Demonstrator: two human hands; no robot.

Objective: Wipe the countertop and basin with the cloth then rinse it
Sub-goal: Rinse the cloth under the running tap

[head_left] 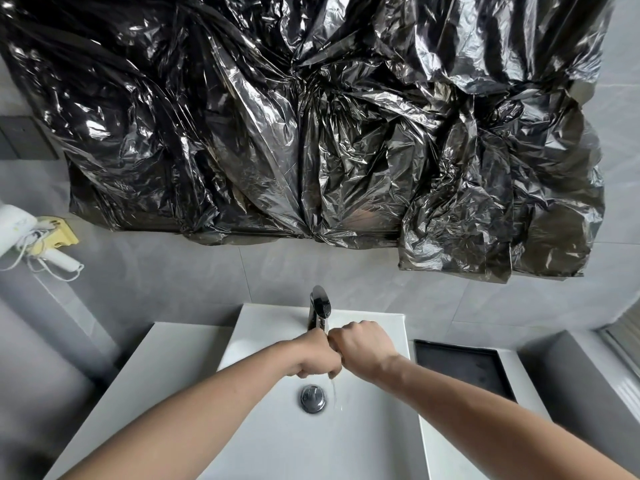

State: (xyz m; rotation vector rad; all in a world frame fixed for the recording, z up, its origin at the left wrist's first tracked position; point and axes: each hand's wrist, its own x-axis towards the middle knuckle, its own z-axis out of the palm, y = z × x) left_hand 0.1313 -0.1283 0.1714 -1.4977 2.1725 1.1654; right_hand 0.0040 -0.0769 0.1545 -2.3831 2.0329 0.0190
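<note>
Both my hands are clenched into fists, knuckle to knuckle, over the white basin [263,344] just in front of the chrome tap [319,308]. My left hand [317,355] and my right hand [363,348] squeeze the cloth between them. The cloth is almost wholly hidden inside the fists. A thin trickle of water [334,393] falls from under the fists to the basin floor, right of the round chrome drain plug [312,398]. The white countertop [166,362] lies on both sides of the basin.
A black rectangular tray [464,367] lies on the counter right of the basin. Crumpled black plastic sheeting [311,133] covers the wall above. A white hair dryer [15,226] with its cord hangs on the left wall. Grey tiled walls surround the counter.
</note>
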